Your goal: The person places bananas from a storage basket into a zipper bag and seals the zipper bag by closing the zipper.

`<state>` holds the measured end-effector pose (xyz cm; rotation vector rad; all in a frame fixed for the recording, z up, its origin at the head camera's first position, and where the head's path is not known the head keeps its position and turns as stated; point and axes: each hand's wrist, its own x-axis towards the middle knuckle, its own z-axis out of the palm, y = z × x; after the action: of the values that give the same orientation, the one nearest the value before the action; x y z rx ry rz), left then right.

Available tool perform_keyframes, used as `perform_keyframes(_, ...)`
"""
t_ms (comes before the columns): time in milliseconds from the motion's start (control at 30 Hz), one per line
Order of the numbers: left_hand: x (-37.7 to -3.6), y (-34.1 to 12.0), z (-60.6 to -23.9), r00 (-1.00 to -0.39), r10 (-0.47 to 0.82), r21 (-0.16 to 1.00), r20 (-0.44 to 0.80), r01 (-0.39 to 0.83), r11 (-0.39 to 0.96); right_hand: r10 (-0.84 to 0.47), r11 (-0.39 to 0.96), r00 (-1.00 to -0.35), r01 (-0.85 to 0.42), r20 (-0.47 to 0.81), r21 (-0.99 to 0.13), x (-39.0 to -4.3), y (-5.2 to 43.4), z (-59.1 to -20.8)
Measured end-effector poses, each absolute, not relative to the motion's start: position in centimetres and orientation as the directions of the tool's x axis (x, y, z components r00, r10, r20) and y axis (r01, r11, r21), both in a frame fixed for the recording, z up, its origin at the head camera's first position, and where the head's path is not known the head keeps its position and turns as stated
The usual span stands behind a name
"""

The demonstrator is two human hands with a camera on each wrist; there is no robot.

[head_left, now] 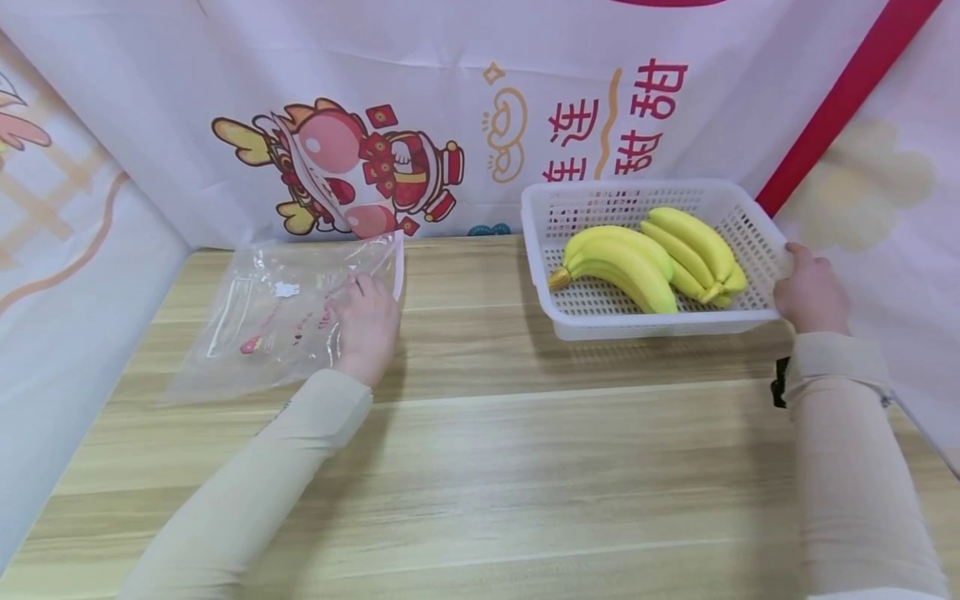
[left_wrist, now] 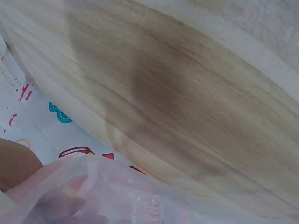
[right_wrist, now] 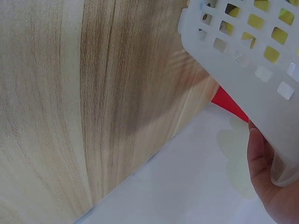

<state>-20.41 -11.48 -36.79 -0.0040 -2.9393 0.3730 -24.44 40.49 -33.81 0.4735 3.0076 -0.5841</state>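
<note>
A clear plastic bag (head_left: 262,308) with small pink print lies at the left of the table. My left hand (head_left: 367,325) pinches its right part, near the white-edged opening. In the left wrist view, fingers (left_wrist: 60,205) show through the bag's film. At the right back, a white plastic basket (head_left: 555,321) with a perforated wall holds two bunches of yellow bananas (head_left: 626,258). My right hand (head_left: 813,292) grips the basket's right end. From the right wrist, the basket's underside edge shows above the wood, with a thumb curled at its corner.
Behind the wood-grain table (head_left: 487,467) hangs a white printed cloth (head_left: 465,50) with a cartoon figure and red characters. More cloth flanks the left and right sides. A small black object (head_left: 780,383) shows beside the right sleeve.
</note>
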Motion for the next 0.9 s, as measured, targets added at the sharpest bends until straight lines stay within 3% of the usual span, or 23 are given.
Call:
perform_keyframes(333,-20.50,-11.47,-36.74,-0.994,0.006,-0.234,0.108,-0.019,0.972,0.297,0.879,-0.949,0.315,-0.105,-0.357,-24.72,40.70,-34.00)
perform_keyframes(667,-20.31,-11.49,-36.90,-1.000,-0.002,-0.075,0.028,-0.004,0.997,0.295,0.882,-0.950,0.310,-0.097,-0.354,-24.67,40.68,-34.05)
perform_keyframes(900,-20.03,-11.15,-36.92,-0.999,-0.024,-0.105,0.042,-0.028,0.994,0.290,0.889,-0.953,0.303,-0.089,-0.344,-24.56,40.58,-34.02)
